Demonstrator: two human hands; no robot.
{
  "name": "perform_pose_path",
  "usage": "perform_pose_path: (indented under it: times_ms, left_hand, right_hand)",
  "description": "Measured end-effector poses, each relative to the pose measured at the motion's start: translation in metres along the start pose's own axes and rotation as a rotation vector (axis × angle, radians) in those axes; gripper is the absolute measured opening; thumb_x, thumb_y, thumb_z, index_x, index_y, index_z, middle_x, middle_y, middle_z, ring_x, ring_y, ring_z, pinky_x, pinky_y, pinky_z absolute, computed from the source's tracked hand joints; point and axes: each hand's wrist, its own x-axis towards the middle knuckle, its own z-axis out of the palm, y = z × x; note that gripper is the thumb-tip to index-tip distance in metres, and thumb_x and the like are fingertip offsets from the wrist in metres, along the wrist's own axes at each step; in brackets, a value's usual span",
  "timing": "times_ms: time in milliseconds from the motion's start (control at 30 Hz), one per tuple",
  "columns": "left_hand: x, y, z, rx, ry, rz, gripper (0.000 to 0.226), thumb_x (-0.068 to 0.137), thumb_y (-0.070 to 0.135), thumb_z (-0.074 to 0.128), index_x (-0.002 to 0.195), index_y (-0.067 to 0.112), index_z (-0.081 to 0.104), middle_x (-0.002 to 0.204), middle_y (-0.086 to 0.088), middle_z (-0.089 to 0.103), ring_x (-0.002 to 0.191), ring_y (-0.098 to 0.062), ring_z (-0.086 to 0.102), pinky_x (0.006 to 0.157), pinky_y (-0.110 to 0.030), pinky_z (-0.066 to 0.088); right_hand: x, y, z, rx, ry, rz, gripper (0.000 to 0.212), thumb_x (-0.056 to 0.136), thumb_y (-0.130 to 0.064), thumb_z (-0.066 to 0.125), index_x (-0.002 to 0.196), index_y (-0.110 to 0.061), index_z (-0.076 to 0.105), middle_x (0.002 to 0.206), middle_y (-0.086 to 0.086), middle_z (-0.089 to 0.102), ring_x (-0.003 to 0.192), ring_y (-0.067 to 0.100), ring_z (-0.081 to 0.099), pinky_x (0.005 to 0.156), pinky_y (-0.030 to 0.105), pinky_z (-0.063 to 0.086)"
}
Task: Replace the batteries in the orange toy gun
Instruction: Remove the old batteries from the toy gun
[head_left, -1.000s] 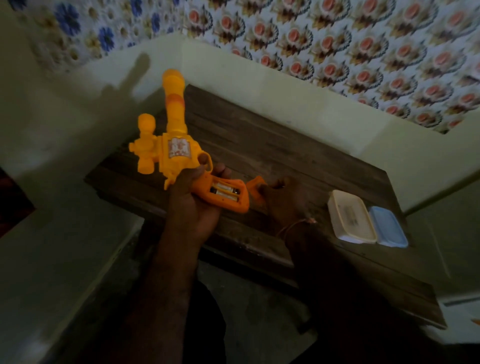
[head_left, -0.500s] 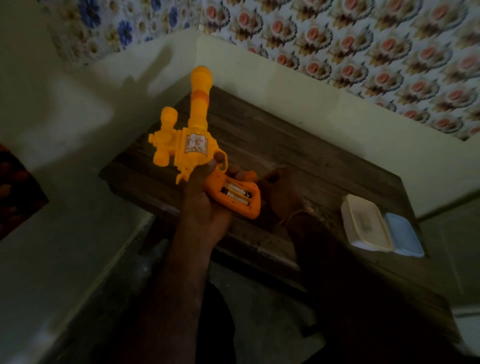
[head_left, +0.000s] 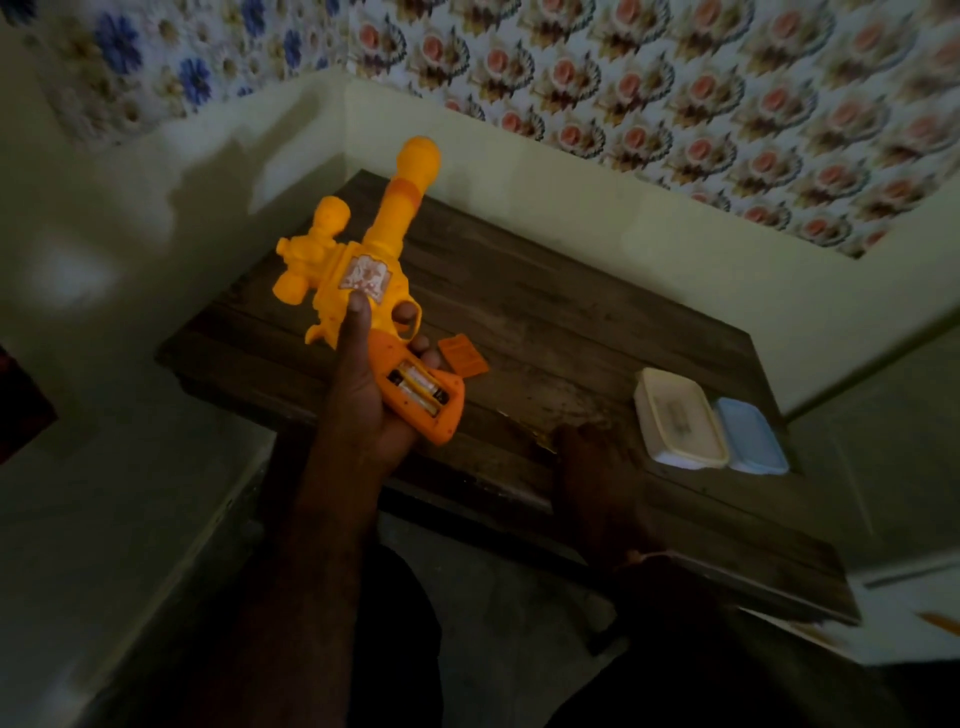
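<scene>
Orange plastic toy gun (head_left: 363, 291) is gripped above the dark wooden table (head_left: 571, 322) by the left hand (head_left: 363, 410); the right hand's (head_left: 597, 467) grip cannot be told; exposed batteries (head_left: 418, 387) could be spilled if tilted.

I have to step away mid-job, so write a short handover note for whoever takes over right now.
Left hand grips the orange toy gun by its handle, held above the wooden table.
Right hand rests on the table near the white box, holding nothing I can see.
Done: the battery cover is off and lies on the table beside the gun.
Left: two batteries sit in the open compartment; take them out, fit new ones, refit the cover. No spare batteries are visible.
</scene>
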Motion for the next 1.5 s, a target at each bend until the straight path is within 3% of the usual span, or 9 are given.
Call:
perform_pose_path:
  times_ms: [133,233,333,400,467,633,800,1033,1500]
  left_hand:
    - [-0.009,-0.001,0.002,0.007,-0.020,-0.020,0.064,0.056,0.065,0.071,0.097,0.019,0.059,0.068,0.002,0.054,0.058,-0.009,0.055,0.055,-0.023,0.046]
    - [-0.013,-0.004,0.005,0.052,0.023,-0.044,0.056,0.070,0.067,0.052,0.096,0.017,0.061,0.065,0.001,0.053,0.055,-0.009,0.055,0.052,-0.021,0.046]
    - [-0.013,-0.008,0.007,0.071,0.015,-0.082,0.053,0.076,0.065,0.048,0.096,0.018,0.062,0.065,0.001,0.053,0.056,-0.009,0.054,0.054,-0.024,0.043]
    - [-0.011,-0.011,0.004,0.083,-0.002,-0.106,0.053,0.076,0.065,0.052,0.096,0.018,0.065,0.067,0.000,0.054,0.058,-0.010,0.055,0.056,-0.025,0.043]
    - [-0.009,-0.014,0.000,0.092,-0.016,-0.123,0.054,0.079,0.065,0.054,0.100,0.017,0.066,0.072,-0.002,0.056,0.060,-0.012,0.057,0.058,-0.026,0.045]
    - [-0.001,-0.016,-0.010,0.072,-0.068,-0.191,0.063,0.066,0.063,0.073,0.107,0.016,0.066,0.080,-0.004,0.060,0.068,-0.017,0.058,0.064,-0.030,0.046]
    - [0.004,-0.016,-0.013,0.068,-0.148,-0.210,0.065,0.064,0.062,0.077,0.108,0.015,0.065,0.087,-0.008,0.057,0.078,-0.025,0.054,0.074,-0.039,0.045]
    - [0.002,-0.016,-0.004,0.002,-0.168,-0.266,0.063,0.046,0.051,0.090,0.094,0.013,0.074,0.075,-0.007,0.063,0.065,-0.018,0.064,0.059,-0.034,0.055]
    - [0.000,-0.016,-0.002,0.112,-0.090,-0.238,0.043,0.083,0.051,0.057,0.102,0.015,0.069,0.094,-0.011,0.058,0.082,-0.026,0.058,0.072,-0.037,0.051]
  right_hand:
    - [-0.017,-0.006,-0.010,0.218,0.169,0.005,0.040,0.091,-0.022,0.057,0.128,-0.029,0.044,0.123,0.001,0.054,0.111,0.019,0.054,0.091,0.034,0.046]
    - [-0.035,-0.015,-0.024,0.608,0.302,-0.026,0.023,0.095,-0.012,0.049,0.099,-0.034,0.054,0.089,-0.012,0.059,0.077,0.009,0.059,0.065,0.027,0.047]
    - [-0.059,-0.026,-0.045,1.236,0.082,-0.057,0.013,0.089,-0.019,0.061,0.097,-0.027,0.067,0.082,-0.001,0.065,0.072,0.013,0.062,0.067,0.031,0.053]
    - [-0.072,-0.031,-0.058,1.525,-0.068,-0.209,0.040,0.073,-0.021,0.077,0.111,-0.024,0.066,0.086,0.000,0.064,0.078,0.015,0.063,0.072,0.031,0.054]
    - [-0.079,-0.036,-0.065,1.517,-0.049,-0.272,0.049,0.070,-0.012,0.081,0.114,-0.023,0.063,0.083,-0.005,0.065,0.075,0.011,0.063,0.069,0.025,0.053]
    - [-0.068,-0.046,-0.058,1.371,0.266,-0.182,0.018,0.088,-0.023,0.061,0.101,-0.009,0.062,0.069,0.007,0.060,0.059,0.018,0.056,0.053,0.029,0.047]
    - [-0.059,-0.062,-0.048,1.351,0.314,-0.285,0.021,0.088,-0.023,0.058,0.096,-0.009,0.071,0.080,0.004,0.073,0.074,0.012,0.068,0.067,0.023,0.051]
    - [-0.047,-0.069,-0.032,1.176,0.404,-0.389,0.015,0.091,-0.012,0.061,0.102,-0.015,0.071,0.099,-0.007,0.072,0.096,0.003,0.067,0.081,0.016,0.050]
    - [-0.026,-0.056,-0.050,0.918,0.264,-0.429,0.019,0.090,-0.018,0.064,0.106,-0.014,0.072,0.095,-0.003,0.073,0.085,0.006,0.069,0.077,0.033,0.057]
